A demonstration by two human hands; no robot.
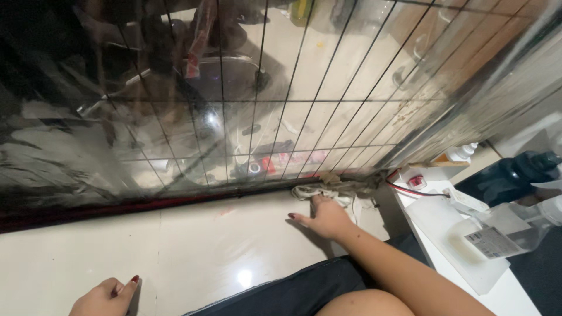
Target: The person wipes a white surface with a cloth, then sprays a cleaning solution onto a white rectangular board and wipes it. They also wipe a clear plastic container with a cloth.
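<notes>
My right hand (325,218) reaches forward over the glossy white floor tile (193,251), its fingers touching a tangle of dirty white cord (325,192) at the base of a wire-grid panel (234,105) covered with clear plastic sheet. I cannot tell whether the fingers grip the cord. My left hand (107,297) rests on the floor at the lower left, fingers curled and holding nothing. My leg in dark shorts (293,292) lies between the hands.
A low white shelf (456,234) stands on the right with a dark bottle (509,175), a clear labelled bottle (503,231), a small white bottle (462,153) and a red-and-black wire (410,190). Behind the panel lie a fan base and clutter.
</notes>
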